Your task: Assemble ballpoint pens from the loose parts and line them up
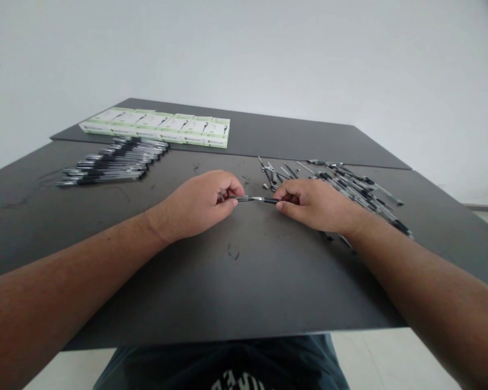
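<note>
Between my two hands, a black and clear pen (258, 199) is held level a little above the dark table (244, 292). My left hand (205, 200) pinches its left end between thumb and fingers. The right end, black, is in the pinch of my right hand (313, 201). A shiny light part shows in the middle; whether the pen is one piece or separate parts there, I cannot tell. Just beyond and right of my right hand lies a loose spread of pens and pen parts (361, 189), partly hidden by that hand and forearm.
At the left is a tidy row of black and clear pens (114, 162) lying side by side. Behind it, several white and green boxes (158, 127) form a row. Small dark marks (233, 252) dot the tabletop. A pale wall (244, 59) stands behind the table.
</note>
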`<action>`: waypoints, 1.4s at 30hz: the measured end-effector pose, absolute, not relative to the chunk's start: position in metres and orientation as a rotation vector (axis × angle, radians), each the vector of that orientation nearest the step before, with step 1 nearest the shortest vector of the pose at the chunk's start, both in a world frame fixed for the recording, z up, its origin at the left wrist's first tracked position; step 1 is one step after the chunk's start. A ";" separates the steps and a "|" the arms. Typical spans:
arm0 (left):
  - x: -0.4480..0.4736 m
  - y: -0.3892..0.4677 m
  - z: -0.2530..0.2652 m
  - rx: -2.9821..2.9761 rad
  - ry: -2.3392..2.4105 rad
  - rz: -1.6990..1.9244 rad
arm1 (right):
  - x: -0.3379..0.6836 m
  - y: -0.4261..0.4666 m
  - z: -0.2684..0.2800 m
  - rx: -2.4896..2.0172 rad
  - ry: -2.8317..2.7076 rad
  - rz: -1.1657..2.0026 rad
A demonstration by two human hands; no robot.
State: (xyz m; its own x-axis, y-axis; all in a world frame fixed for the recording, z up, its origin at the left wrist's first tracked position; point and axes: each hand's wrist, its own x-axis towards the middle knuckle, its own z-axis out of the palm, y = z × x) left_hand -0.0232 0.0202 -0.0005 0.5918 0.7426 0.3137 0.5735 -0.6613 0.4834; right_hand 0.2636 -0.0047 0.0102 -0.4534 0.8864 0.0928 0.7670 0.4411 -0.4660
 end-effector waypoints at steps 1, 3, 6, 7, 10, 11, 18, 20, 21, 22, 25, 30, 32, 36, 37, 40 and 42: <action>-0.023 0.020 -0.001 2.503 1.064 0.712 | 0.264 -0.005 0.010 -1.402 -2.380 0.522; -0.023 0.021 -0.001 2.522 1.052 0.710 | 0.264 -0.005 0.009 -1.381 -2.388 0.530; -0.022 0.020 -0.002 2.534 1.034 0.700 | 0.263 -0.005 0.009 -1.372 -2.395 0.532; -0.022 0.020 -0.002 2.534 1.030 0.695 | 0.263 -0.005 0.009 -1.373 -2.401 0.526; -0.020 0.020 -0.003 2.525 1.021 0.674 | 0.262 -0.006 0.010 -1.363 -2.432 0.491; -0.020 0.019 -0.003 2.522 1.020 0.667 | 0.261 -0.006 0.010 -1.357 -2.447 0.482; -0.016 0.016 -0.005 2.481 1.020 0.652 | 0.255 -0.009 0.009 -1.321 -2.501 0.441; -0.015 0.015 -0.004 2.460 1.018 0.636 | 0.254 -0.010 0.009 -1.332 -2.504 0.447; -0.014 0.014 -0.004 2.453 1.016 0.628 | 0.253 -0.010 0.009 -1.334 -2.507 0.451; -0.014 0.014 -0.003 2.451 1.011 0.621 | 0.252 -0.011 0.010 -1.333 -2.510 0.451; -0.013 0.013 -0.002 2.462 0.997 0.613 | 0.251 -0.012 0.010 -1.313 -2.522 0.448; -0.013 0.011 0.001 2.411 1.005 0.593 | 0.252 -0.013 0.010 -1.305 -2.525 0.441; -0.012 0.010 0.001 2.413 1.013 0.588 | 0.252 -0.013 0.010 -1.295 -2.526 0.434; -0.012 0.009 0.003 2.400 1.025 0.583 | 0.251 -0.014 0.010 -1.273 -2.541 0.422; -0.012 0.009 0.004 2.395 1.028 0.578 | 0.251 -0.014 0.011 -1.266 -2.550 0.416; -0.013 0.008 0.005 2.383 1.034 0.571 | 0.250 -0.015 0.011 -1.249 -2.556 0.398; -0.013 0.007 0.005 2.376 1.038 0.578 | 0.250 -0.015 0.012 -1.242 -2.546 0.392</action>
